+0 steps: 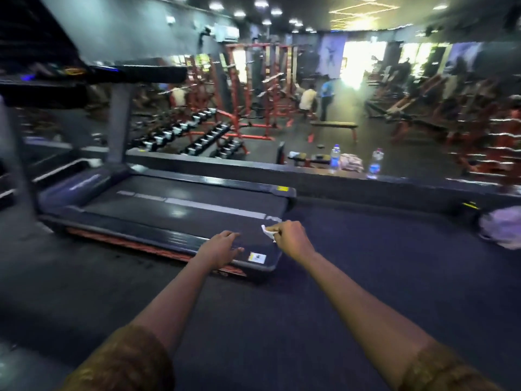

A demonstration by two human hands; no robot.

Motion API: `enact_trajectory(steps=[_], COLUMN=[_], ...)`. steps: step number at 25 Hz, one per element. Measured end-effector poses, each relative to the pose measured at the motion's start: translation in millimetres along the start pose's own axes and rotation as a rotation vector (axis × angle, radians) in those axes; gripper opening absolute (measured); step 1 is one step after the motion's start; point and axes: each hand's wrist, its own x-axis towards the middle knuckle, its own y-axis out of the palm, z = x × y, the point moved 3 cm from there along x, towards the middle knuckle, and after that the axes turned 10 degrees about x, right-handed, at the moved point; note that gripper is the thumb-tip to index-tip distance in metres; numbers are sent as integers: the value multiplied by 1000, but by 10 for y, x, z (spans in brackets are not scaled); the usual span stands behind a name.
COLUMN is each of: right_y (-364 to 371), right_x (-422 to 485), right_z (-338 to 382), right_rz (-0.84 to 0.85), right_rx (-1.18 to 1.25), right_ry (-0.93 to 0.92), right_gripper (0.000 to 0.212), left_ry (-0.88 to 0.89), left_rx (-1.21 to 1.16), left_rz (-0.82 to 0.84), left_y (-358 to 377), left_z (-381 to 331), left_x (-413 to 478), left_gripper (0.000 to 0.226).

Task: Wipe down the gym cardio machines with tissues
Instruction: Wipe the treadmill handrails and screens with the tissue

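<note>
A small crumpled white tissue [266, 231] is pinched in the curled fingers of the right hand [290, 238], held just above the rear right corner of a treadmill [180, 204]. The left hand [221, 248], fingers loosely spread and holding nothing, reaches over the deck's rear edge near a small sticker [257, 257]; whether it touches is unclear. Dark rubber floor [366, 263] lies open behind and to the right of the deck. A low dark ledge [225, 163] runs along its far side, carrying two water bottles [334, 158]. Beyond are a dumbbell rack [197, 134], red frames [253, 80] and a flat bench [334, 125], all blurred.
</note>
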Motion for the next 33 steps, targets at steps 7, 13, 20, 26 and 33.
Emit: enact_trajectory(steps=[7, 13, 20, 26, 33], right_y=[851, 1524, 2654, 3500, 4303], right_x=[1746, 2902, 3481, 3825, 4096], right_z=[517, 1288, 2499, 3724, 5089], right_rz=[260, 495, 668, 771, 853], right_rx=[99, 204, 282, 435, 696], right_ry=[-345, -645, -925, -1065, -1072], right_gripper=[30, 26, 32, 32, 31], left_ry=[-433, -851, -1215, -1418, -1650], left_rx=[-99, -125, -110, -112, -98], left_rz=[-97, -181, -246, -349, -645], left_y=[-170, -416, -510, -786, -1323], left_z=[1366, 2207, 3166, 4288, 5324], left_x=[494, 419, -58, -420, -923], left_gripper=[59, 59, 61, 59, 58])
